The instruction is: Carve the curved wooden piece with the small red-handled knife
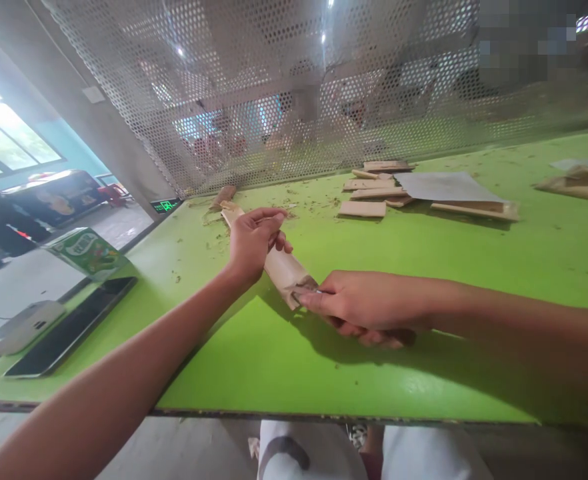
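Observation:
A pale, long wrapped bundle (287, 270) lies slantwise on the green table, its near end torn or folded open with something brown showing. My left hand (258, 241) rests on the middle of the bundle, with the thumb and fingers drawn together over it. At the near end, my right hand (361, 307) is closed round a tool that is mostly hidden in the palm. A bit of the tool shows by the thumb tip, touching the bundle's open end. Brown crumbs lie near the bundle's far end.
Flat tan pieces (363, 209) and a white sheet (451, 187) lie at the back right of the green table (424, 257). A perforated metal screen (254, 100) stands behind. At the left are a green box (90, 253), a dark tablet (74, 327) and a pale device (29, 327).

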Motion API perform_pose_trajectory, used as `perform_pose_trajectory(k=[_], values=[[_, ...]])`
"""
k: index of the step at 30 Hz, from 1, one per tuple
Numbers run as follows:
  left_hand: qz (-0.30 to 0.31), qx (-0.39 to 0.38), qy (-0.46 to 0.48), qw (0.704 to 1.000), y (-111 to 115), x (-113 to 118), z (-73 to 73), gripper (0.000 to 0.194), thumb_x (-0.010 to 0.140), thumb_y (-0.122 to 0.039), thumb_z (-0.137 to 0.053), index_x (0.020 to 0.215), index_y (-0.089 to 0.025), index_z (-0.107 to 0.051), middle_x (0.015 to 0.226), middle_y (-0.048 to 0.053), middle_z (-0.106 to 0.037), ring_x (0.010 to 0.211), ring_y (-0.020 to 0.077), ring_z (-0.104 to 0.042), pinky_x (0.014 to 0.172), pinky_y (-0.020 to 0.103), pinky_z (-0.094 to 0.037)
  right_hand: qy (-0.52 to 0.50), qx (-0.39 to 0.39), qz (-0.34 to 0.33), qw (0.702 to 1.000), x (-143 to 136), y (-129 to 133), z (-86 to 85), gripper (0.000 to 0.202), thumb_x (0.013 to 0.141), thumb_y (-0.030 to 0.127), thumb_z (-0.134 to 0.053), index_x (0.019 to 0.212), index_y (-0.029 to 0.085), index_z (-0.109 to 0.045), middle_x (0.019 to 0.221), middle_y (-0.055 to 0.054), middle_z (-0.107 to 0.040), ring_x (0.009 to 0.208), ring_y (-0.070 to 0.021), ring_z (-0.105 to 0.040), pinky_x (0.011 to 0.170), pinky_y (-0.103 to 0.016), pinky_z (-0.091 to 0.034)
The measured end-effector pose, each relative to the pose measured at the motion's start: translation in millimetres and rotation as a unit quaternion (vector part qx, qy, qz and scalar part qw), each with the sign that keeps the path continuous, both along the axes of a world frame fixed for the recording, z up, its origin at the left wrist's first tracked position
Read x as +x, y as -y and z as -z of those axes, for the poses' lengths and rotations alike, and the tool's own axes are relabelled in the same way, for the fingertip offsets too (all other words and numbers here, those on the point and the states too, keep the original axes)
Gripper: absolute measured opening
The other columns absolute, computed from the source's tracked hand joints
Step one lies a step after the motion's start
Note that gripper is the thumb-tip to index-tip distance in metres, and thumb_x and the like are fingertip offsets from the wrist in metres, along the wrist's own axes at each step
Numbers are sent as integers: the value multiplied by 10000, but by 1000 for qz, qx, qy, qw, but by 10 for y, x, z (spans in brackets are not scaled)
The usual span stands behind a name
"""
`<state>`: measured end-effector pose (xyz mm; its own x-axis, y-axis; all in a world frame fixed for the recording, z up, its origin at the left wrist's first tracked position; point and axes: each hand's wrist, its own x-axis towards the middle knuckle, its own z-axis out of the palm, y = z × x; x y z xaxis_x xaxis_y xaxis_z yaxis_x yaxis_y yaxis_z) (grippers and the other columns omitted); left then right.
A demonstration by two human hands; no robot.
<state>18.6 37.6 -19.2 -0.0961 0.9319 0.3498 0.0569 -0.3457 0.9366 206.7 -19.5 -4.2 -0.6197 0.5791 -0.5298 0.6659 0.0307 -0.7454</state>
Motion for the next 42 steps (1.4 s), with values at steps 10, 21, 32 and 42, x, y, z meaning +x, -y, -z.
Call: perform_pose_trajectory(k=[10, 21, 32, 42], values=[[-55, -25, -11, 998, -58, -64, 13, 164, 721, -206, -607, 845, -115, -663, 480, -32, -525, 422, 120, -551, 484, 295, -543, 11, 347, 36, 937, 118, -126, 94, 419, 845, 548, -492, 631, 187, -493, 539, 5, -515, 454, -92, -398, 436, -254, -222], [-162, 118, -280, 939, 108, 32, -44, 369, 774, -129, -517, 1129, -168, -611, 874, 40, -665, 822, 159, -638, 750, 301, -511, 69, 424, 29, 903, 230, -313, 130, 237, 829, 373, -517, 673, 199, -560, 582, -8, -605, 458, -105, -451, 456, -255, -241], [-100, 20, -483, 870, 237, 67, -118, 314, 859, -284, -504, 1104, -182, -672, 832, 59, -695, 679, 165, -598, 616, 276, -454, 212, 459, 39, 862, 392, -518, 130, 105, 736, 228, -532, 724, 185, -627, 637, -57, -632, 528, -159, -515, 488, -273, -257], [-29, -36, -474, 879, 267, 120, -153, 303, 904, -345, -411, 769, -165, -615, 609, 6, -591, 486, 124, -521, 493, 233, -347, 249, 474, 36, 844, 503, -716, 89, 178, 679, 233, -564, 821, 175, -653, 723, -82, -666, 594, -184, -561, 464, -268, -276]])
